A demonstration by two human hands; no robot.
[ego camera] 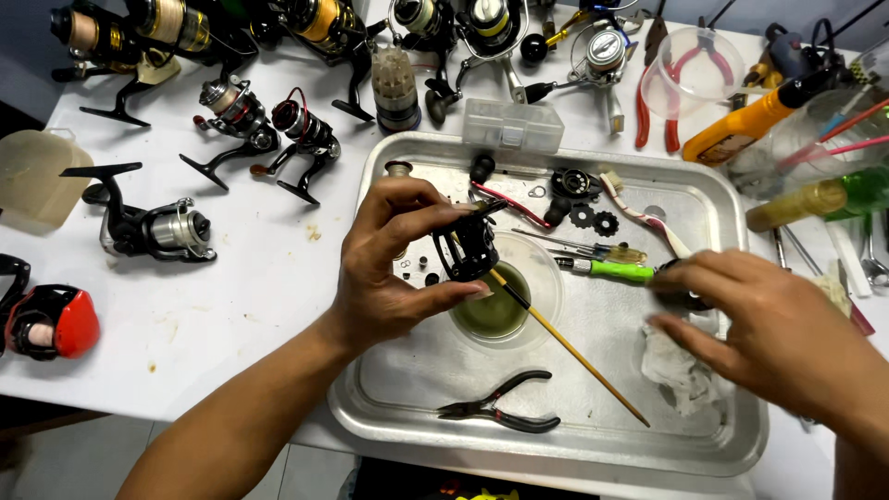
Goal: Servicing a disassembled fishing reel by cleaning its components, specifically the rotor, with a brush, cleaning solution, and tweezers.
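Reel body (470, 245), black and stripped, is being pinched in the left hand (389, 264) over the small bowl (505, 310) in the metal tray (556, 444), while the right hand (778, 338), fingers loose, is reaching onto a dark part by the rag (681, 370), probably mid-cleaning.

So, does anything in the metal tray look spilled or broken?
Nothing looks spilled; the greenish liquid stays inside the small clear bowl. The black reel body in the left hand is in pieces: loose gears lie in the tray.
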